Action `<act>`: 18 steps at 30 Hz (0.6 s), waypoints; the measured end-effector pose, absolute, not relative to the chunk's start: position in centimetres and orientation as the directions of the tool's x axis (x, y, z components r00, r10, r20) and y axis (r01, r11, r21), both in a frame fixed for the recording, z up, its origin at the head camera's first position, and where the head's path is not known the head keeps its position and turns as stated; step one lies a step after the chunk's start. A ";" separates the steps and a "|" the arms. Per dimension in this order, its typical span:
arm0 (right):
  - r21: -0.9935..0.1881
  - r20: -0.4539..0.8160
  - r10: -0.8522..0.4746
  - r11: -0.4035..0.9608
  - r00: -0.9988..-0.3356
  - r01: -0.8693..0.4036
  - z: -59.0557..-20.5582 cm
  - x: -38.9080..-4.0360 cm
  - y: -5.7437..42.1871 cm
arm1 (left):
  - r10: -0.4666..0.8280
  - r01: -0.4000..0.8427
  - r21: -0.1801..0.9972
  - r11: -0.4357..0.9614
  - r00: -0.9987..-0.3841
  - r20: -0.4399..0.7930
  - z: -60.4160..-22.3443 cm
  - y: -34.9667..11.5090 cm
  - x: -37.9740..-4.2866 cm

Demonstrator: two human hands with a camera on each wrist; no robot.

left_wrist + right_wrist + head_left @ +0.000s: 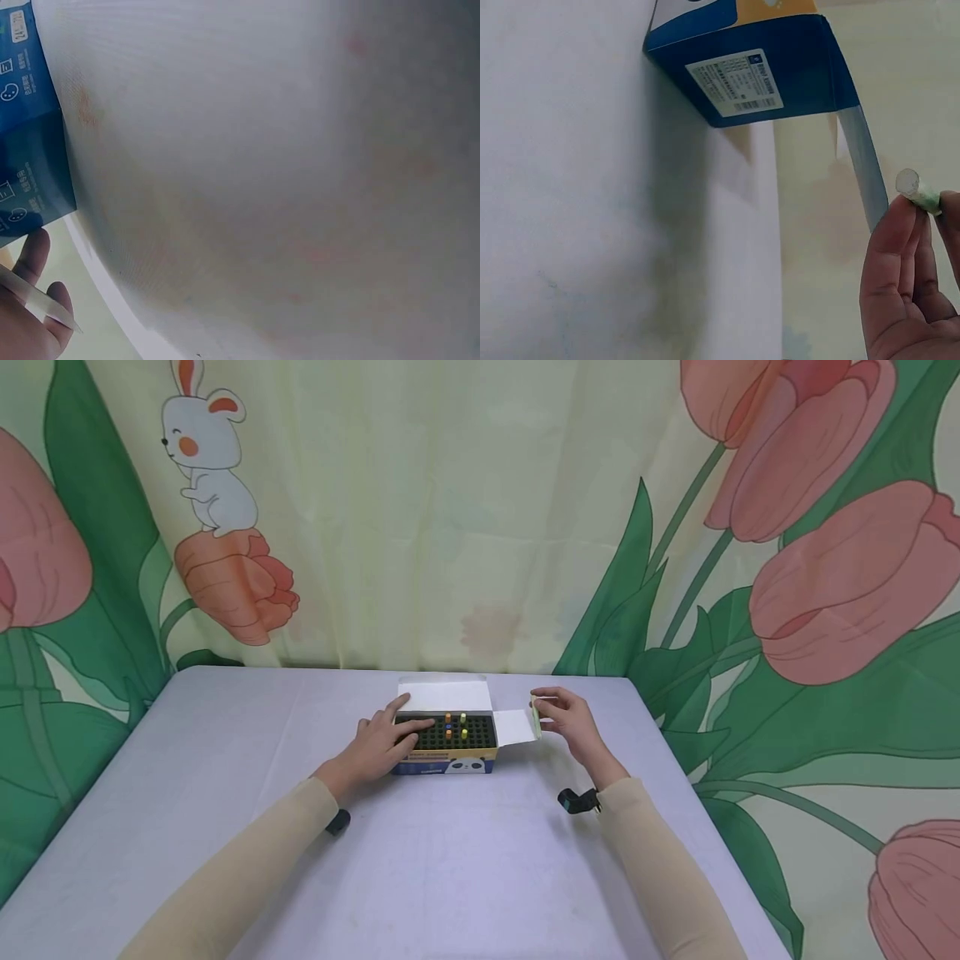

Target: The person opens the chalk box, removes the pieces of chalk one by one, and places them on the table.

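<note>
Left hand [371, 747]: fingers are spread over box [431, 767]
Right hand [567, 720]: pinches a pale stick [916, 189] near flap [513, 727]
Box: open, coloured sticks [464, 733] upright inside

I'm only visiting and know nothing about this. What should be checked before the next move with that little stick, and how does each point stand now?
1. Pale green cylindrical stick pinched by the right hand: ok.
2. Blue cardboard box has a hand on it: ok, the left hand rests at its left end.
3. White cardboard lid folded back: ok.
4. Small coloured sticks standing in the black holed insert: ok.
5. Held stick above the insert, if it is headed there: not ok, it is out to the right.
6. Right hand free of the white cardboard side flap: cannot tell, they look very close.
</note>
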State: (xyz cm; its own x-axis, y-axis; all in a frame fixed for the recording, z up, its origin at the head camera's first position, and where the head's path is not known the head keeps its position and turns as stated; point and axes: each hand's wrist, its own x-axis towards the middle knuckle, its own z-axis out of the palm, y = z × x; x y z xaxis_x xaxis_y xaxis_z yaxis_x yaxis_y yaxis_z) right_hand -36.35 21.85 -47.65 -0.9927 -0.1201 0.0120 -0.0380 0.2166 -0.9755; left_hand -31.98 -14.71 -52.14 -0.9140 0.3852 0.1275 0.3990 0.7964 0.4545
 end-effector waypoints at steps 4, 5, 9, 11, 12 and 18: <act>-0.974 0.003 -0.117 0.224 -0.993 -0.029 -48.1 -36.4 22.2 | 0.385 0.400 0.458 0.794 -0.914 0.130 -52.1 -14.7 -32.0; -0.974 0.001 -0.115 0.226 -0.993 -0.027 -48.2 -36.4 22.4 | 0.384 0.400 0.458 0.794 -0.914 0.132 -52.2 -14.7 -32.0; -0.973 0.000 -0.110 0.231 -0.994 -0.026 -48.5 -36.4 23.0 | 0.380 0.398 0.456 0.796 -0.915 0.136 -52.3 -14.6 -32.0; -0.973 -0.001 -0.107 0.229 -0.994 -0.024 -48.5 -36.4 23.3 | 0.378 0.398 0.457 0.795 -0.915 0.139 -52.3 -14.6 -32.0; -0.974 -0.004 -0.105 0.227 -0.994 -0.021 -48.5 -36.3 23.4 | 0.377 0.397 0.458 0.795 -0.916 0.140 -52.3 -14.6 -32.0; -0.975 -0.013 -0.096 0.221 -0.995 -0.009 -48.8 -36.1 23.8 | 0.376 0.398 0.453 0.798 -0.916 0.141 -52.4 -14.7 -32.1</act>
State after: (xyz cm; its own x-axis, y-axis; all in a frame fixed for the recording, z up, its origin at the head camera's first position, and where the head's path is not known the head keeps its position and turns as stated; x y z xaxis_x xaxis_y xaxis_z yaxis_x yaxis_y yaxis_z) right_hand -36.09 23.85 -48.77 -0.9953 -0.0955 -0.0129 -0.0085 0.2208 -0.9753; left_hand -32.05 -14.73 -52.41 -0.9157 0.3763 0.1412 0.3978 0.7977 0.4532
